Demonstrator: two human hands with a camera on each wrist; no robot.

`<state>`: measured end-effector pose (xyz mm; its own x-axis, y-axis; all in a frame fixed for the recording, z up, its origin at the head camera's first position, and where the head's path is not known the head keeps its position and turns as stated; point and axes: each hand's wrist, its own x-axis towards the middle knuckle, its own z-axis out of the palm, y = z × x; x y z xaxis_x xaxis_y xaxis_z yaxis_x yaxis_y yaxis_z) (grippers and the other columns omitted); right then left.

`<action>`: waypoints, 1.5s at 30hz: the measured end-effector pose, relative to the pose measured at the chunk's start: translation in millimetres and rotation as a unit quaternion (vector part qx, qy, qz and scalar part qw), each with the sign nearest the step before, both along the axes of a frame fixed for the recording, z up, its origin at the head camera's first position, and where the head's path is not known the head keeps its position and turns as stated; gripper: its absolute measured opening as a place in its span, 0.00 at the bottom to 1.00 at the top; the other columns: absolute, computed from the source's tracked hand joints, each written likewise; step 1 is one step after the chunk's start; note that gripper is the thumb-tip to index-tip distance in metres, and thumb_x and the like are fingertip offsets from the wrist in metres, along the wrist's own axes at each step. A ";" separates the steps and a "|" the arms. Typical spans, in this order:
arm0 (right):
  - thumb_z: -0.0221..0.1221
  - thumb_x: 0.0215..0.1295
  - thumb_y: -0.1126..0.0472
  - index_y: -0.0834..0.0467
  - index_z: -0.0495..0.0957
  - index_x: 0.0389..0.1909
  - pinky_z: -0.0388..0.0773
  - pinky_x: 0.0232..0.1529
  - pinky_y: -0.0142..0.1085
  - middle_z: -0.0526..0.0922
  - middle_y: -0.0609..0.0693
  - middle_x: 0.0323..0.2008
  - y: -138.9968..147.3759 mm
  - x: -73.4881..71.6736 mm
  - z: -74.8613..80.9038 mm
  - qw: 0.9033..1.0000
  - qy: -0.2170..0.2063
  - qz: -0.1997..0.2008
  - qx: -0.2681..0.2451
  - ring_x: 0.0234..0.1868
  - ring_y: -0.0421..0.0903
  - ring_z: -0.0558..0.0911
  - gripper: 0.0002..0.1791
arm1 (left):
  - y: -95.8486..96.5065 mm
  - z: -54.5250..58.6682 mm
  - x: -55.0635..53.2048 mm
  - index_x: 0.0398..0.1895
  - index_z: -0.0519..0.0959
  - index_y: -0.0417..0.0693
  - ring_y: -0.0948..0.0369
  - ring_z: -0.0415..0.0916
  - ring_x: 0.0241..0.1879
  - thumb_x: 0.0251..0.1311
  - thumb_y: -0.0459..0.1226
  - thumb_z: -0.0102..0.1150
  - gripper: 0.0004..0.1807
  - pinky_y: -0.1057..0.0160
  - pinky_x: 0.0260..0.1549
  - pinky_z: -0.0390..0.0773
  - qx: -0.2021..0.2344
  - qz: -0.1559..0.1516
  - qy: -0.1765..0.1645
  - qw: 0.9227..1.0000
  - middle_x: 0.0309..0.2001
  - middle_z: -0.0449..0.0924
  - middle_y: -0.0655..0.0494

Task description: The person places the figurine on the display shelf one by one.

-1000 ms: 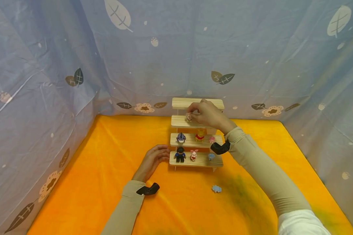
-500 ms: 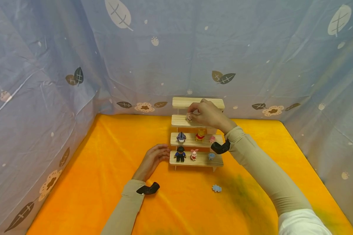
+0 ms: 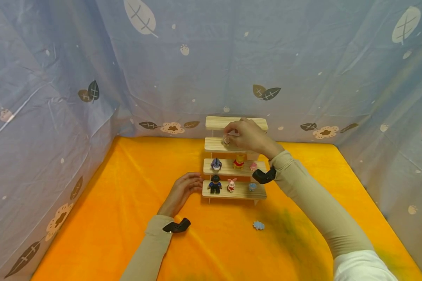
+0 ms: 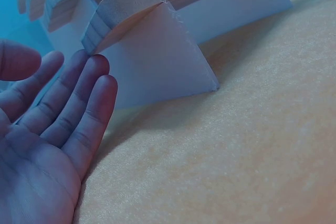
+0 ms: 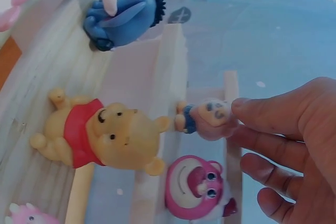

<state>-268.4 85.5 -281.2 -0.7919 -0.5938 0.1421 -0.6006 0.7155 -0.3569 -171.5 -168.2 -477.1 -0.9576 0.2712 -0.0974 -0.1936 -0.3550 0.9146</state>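
Note:
My right hand (image 3: pixel 247 136) reaches over the wooden tiered shelf (image 3: pixel 211 145) and pinches the head of a small figurine (image 5: pixel 209 119). That figurine has a pale pink head and a blue lower part, and stands on the second tier from the top. Beside it in the right wrist view is a magenta bear figurine (image 5: pixel 194 188) with an open mouth. A yellow bear figurine (image 5: pixel 118 136) in red and a blue donkey figurine (image 5: pixel 123 17) occupy the tier below. My left hand (image 4: pixel 52 140) has its fingers extended, fingertips right at the left end of the lowest tier.
On the lowest tier stand a black-haired toy figure (image 3: pixel 215 185), a pink piglet figurine (image 3: pixel 231 185) and a small blue figurine (image 3: pixel 252 187). A small pink figurine (image 3: pixel 253 166) is above. A light blue piece (image 3: pixel 258 225) lies on the orange cloth (image 3: pixel 211 242). Patterned curtains (image 3: pixel 183 70) surround everything.

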 end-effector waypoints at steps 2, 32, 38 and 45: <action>0.61 0.72 0.61 0.58 0.85 0.54 0.77 0.50 0.47 0.88 0.55 0.49 1.5 1.2 2.0 1.000 0.000 -0.002 -0.005 0.47 0.54 0.77 0.13 | 0.2 0.0 0.1 0.67 0.66 0.30 0.61 0.80 0.45 0.79 0.39 0.44 0.23 0.65 0.49 0.82 0.000 -0.001 -0.001 1.000 0.51 0.78 0.53; 0.63 0.70 0.64 0.53 0.83 0.52 0.76 0.38 0.36 0.83 0.48 0.47 36.8 95.6 4.0 0.986 -0.002 0.064 -0.154 0.41 0.41 0.76 0.12 | 0.0 -2.3 1.6 0.64 0.69 0.31 0.62 0.81 0.42 0.78 0.36 0.44 0.20 0.66 0.48 0.82 0.010 0.013 -0.003 1.000 0.47 0.81 0.54; 0.63 0.69 0.64 0.51 0.83 0.52 0.75 0.35 0.34 0.85 0.48 0.47 46.9 110.1 -9.8 0.986 -0.004 0.059 -0.156 0.40 0.39 0.75 0.12 | 0.3 -2.5 1.4 0.62 0.72 0.35 0.62 0.81 0.43 0.78 0.37 0.44 0.18 0.65 0.48 0.82 0.011 0.010 -0.001 1.000 0.48 0.81 0.54; 0.64 0.69 0.64 0.52 0.82 0.52 0.76 0.34 0.32 0.84 0.47 0.49 59.4 118.4 -29.4 0.986 -0.014 0.052 -0.158 0.40 0.37 0.74 0.13 | 0.8 -2.6 -0.4 0.61 0.73 0.38 0.62 0.81 0.44 0.78 0.37 0.45 0.16 0.64 0.49 0.82 0.011 0.006 0.001 1.000 0.47 0.81 0.55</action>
